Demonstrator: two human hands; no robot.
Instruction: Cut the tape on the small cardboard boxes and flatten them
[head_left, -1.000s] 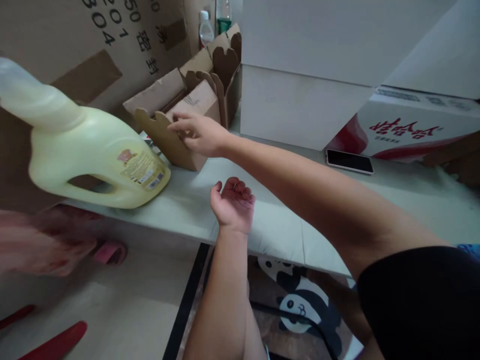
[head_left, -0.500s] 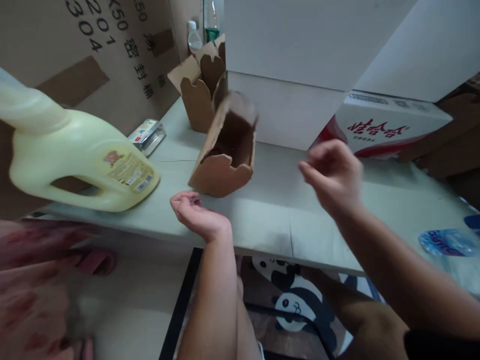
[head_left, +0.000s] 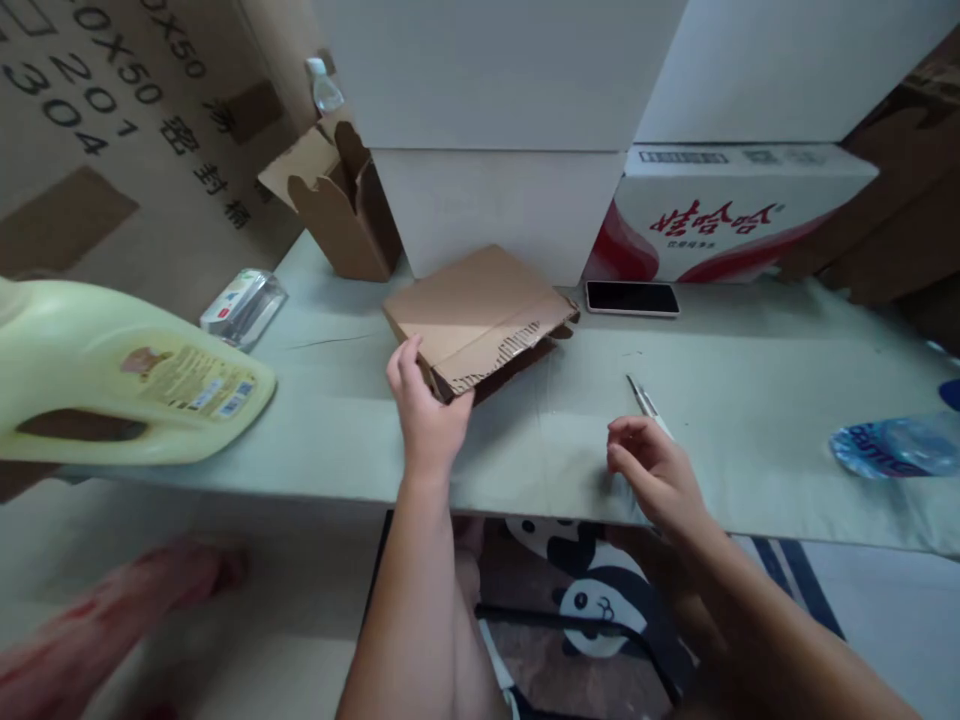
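A brown cardboard box [head_left: 480, 310] lies tilted on the table, its broad face up and its corrugated edge toward me. My left hand [head_left: 431, 410] grips its near left corner, with the fingers on top and the thumb at the cut edge. My right hand [head_left: 649, 460] hovers over the table's front part, its fingers loosely curled with nothing visible in them. Just beyond that hand lies a slim, pointed tool [head_left: 643, 398], which looks like a craft knife; the hand partly hides it.
On the left stand a pale yellow jug [head_left: 187, 400], a clear plastic pack [head_left: 244, 305] and an open cardboard box [head_left: 345, 220]. White boxes [head_left: 495, 210] line the back, beside a red-and-white carton [head_left: 712, 220]. A phone [head_left: 632, 298] and a water bottle [head_left: 892, 445] lie on the right.
The blurred cardboard box, open side toward me and clear of my hands, now lies broad face up in my left hand. My right hand has lowered. Phone and slim tool have come into sight.
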